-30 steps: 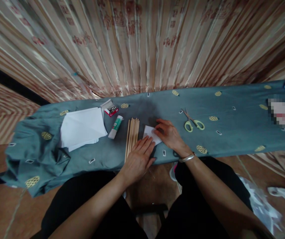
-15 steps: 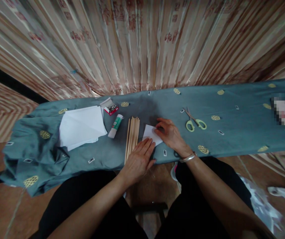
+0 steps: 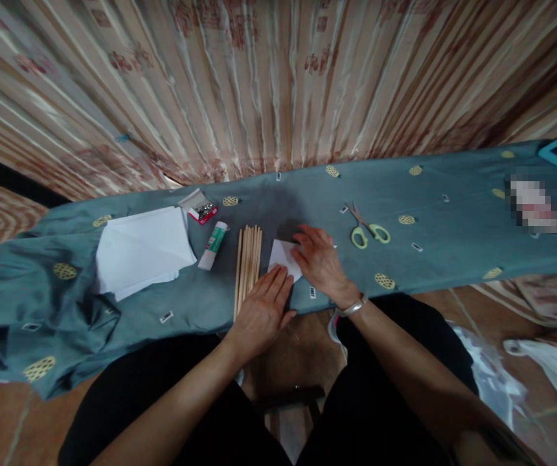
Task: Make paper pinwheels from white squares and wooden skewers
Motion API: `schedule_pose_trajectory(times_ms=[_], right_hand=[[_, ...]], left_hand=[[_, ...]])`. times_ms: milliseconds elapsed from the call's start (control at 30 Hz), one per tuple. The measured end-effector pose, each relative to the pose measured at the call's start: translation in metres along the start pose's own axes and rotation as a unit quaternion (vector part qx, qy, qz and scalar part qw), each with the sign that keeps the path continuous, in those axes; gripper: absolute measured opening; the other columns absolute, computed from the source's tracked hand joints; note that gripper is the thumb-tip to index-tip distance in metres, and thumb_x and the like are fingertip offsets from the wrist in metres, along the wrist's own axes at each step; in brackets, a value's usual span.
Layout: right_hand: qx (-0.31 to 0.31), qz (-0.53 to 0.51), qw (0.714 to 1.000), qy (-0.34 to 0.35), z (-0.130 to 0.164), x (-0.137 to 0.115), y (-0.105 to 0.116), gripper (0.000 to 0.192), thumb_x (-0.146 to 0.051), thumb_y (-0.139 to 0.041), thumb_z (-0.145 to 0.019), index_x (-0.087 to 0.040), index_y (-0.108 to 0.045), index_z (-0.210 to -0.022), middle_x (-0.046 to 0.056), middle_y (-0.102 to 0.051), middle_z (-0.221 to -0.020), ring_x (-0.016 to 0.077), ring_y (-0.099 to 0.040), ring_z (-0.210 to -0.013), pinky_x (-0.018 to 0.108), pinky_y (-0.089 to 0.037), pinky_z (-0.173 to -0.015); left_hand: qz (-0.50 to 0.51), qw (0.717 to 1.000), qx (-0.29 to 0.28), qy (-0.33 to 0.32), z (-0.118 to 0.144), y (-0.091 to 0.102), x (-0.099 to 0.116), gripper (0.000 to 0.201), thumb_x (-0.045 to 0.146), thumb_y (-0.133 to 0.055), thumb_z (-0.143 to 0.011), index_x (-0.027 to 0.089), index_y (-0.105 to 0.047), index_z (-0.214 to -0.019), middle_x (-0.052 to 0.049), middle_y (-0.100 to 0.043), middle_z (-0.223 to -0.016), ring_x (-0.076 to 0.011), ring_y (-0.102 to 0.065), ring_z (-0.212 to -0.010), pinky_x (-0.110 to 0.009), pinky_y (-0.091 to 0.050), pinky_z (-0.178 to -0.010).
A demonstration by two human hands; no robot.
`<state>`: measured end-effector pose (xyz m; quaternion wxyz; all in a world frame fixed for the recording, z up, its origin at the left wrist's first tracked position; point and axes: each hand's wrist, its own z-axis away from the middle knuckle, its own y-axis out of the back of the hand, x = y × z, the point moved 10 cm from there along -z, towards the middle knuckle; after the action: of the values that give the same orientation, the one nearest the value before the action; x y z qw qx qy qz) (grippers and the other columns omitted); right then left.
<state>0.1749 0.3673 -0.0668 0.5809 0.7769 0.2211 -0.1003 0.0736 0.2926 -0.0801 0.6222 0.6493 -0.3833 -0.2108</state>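
Since the earlier pictures the head camera has tipped, so the whole scene sits lower and further left in view; the hands and the paper between them hold the same arrangement.

The teal cloth-covered surface (image 3: 453, 252) runs across the view in front of a striped curtain (image 3: 278, 84). On it, towards the left, lies a stack of white sheets (image 3: 140, 249). Beside the stack is a glue stick (image 3: 213, 237), with a small box of staples (image 3: 201, 208) just behind it. A bundle of wooden sticks (image 3: 247, 266) lies lengthwise just to the left of the folded white paper (image 3: 281, 254). Yellow-handled scissors (image 3: 366, 230) rest near the right hand, apart from it.

The left hand (image 3: 259, 310) lies flat, fingers together, pressing the near edge of the folded paper, its outer side close against the sticks. The right hand (image 3: 318, 260), a bangle on the wrist, is arched, its fingertips bearing on the paper's right corner; neither hand pinches anything.

My judgement: the loose cloth could slip under the pressure and skew the crease, and the left hand's edge could nudge the sticks out of line.
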Motion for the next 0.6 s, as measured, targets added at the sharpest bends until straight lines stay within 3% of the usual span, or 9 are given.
schedule_pose_trajectory(times_ms=[167,267,400,600], right_hand=[[-0.028,0.051,0.998,0.03,0.028,-0.025,-0.004,0.043,-0.024,-0.042,-0.097,-0.007,-0.05,-0.136,0.019,-0.043,-0.15,0.0304,-0.033,-0.142,0.052,-0.027,-0.116],[-0.043,0.052,0.998,0.014,0.039,-0.025,-0.006,0.046,-0.021,-0.039,-0.097,-0.006,-0.045,-0.14,0.019,-0.041,-0.152,0.0295,-0.028,-0.146,0.051,-0.024,-0.118],[-0.042,0.056,0.997,-0.02,0.041,-0.008,-0.002,0.047,-0.02,-0.04,-0.096,-0.006,-0.043,-0.142,0.02,-0.039,-0.154,0.0296,-0.027,-0.146,0.05,-0.025,-0.117],[0.004,0.064,0.992,-0.111,0.041,0.042,0.018,0.047,-0.022,-0.04,-0.097,-0.007,-0.045,-0.141,0.021,-0.039,-0.153,0.0308,-0.028,-0.146,0.052,-0.025,-0.116]], left_hand=[[-0.01,1.0,0.014,-0.012,0.0,-0.002,-0.002,0.062,0.037,-0.055,-0.092,0.003,-0.04,-0.142,-0.024,-0.048,-0.146,-0.034,-0.039,-0.141,-0.049,-0.039,-0.112],[-0.013,1.0,0.019,-0.019,-0.001,-0.002,-0.002,0.06,0.035,-0.055,-0.092,0.004,-0.042,-0.142,-0.023,-0.047,-0.146,-0.0345,-0.04,-0.14,-0.05,-0.039,-0.112],[-0.023,0.999,0.019,-0.025,-0.001,-0.001,-0.001,0.057,0.034,-0.055,-0.092,0.006,-0.044,-0.14,-0.022,-0.047,-0.147,-0.0343,-0.039,-0.141,-0.05,-0.04,-0.112],[-0.026,0.999,0.016,-0.032,-0.001,-0.001,-0.001,0.058,0.035,-0.055,-0.092,0.006,-0.043,-0.14,-0.023,-0.046,-0.147,-0.0342,-0.039,-0.141,-0.05,-0.041,-0.111]])
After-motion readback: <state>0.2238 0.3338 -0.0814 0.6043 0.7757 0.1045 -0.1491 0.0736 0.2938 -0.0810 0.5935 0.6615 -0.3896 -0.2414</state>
